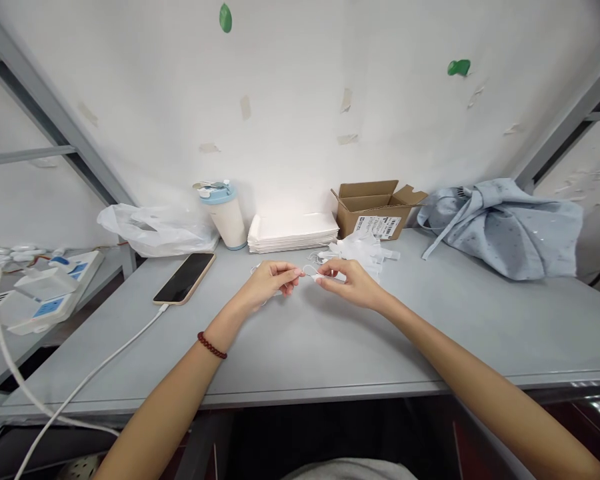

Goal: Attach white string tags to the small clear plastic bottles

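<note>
Above the middle of the grey table, my left hand (pixel 270 285) and my right hand (pixel 349 283) face each other a few centimetres apart. Both are closed in a pinch of thumb and fingers. A thin white cord (pixel 309 267) makes a small loop between the fingertips, with a short dark end near the left fingers. A small white piece sits at the right fingertips; its kind is too small to tell. More white cord shows beside the left hand. Just behind my right hand lies a pile of clear plastic bags (pixel 363 250).
Along the wall stand a white plastic bag (pixel 155 227), a blue-lidded cup (pixel 227 217), a stack of white envelopes (pixel 293 232) and an open cardboard box (pixel 373 207). A phone (pixel 185 279) charges at left, its cable (pixel 100 363) crossing the edge. Grey-blue cloth (pixel 510 230) lies at right.
</note>
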A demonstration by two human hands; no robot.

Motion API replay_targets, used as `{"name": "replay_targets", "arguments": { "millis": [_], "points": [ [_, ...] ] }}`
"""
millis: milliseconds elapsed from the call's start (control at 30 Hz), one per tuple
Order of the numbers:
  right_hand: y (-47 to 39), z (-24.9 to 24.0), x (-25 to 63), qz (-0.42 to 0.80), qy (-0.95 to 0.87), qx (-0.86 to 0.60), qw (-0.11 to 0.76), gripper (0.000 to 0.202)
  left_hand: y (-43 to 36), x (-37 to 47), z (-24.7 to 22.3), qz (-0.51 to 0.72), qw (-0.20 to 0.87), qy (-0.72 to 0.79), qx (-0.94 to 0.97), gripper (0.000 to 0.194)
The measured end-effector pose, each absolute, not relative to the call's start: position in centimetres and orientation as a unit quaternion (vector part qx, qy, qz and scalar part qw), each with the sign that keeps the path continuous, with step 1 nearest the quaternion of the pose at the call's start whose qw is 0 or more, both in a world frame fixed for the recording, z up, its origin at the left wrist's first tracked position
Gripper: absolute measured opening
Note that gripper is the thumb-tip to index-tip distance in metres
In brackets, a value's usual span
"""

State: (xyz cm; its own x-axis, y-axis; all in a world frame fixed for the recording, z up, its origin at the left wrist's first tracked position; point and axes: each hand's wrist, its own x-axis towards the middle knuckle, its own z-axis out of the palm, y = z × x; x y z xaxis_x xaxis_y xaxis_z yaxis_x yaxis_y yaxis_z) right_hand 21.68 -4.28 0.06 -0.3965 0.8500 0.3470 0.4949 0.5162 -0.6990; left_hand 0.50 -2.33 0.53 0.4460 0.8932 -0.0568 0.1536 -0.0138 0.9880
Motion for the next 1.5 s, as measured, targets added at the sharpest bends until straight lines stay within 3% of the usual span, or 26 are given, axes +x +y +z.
{"name": "replay_targets", "arguments": {
  "millis": [767,1500],
  "points": [
    [-4.73,0.47,21.54,0.276,-0.787,-0.415,0.363,0.018,-2.56,0.53,0.6,0.319,0.621,0.394,0.597,0.027],
    [-4.74,0.35,21.38,0.313,-0.781,-0.415,0.348,0.019,-2.67,0.71,0.74,0.302,0.599,0.404,0.621,0.025]
  ]
}}
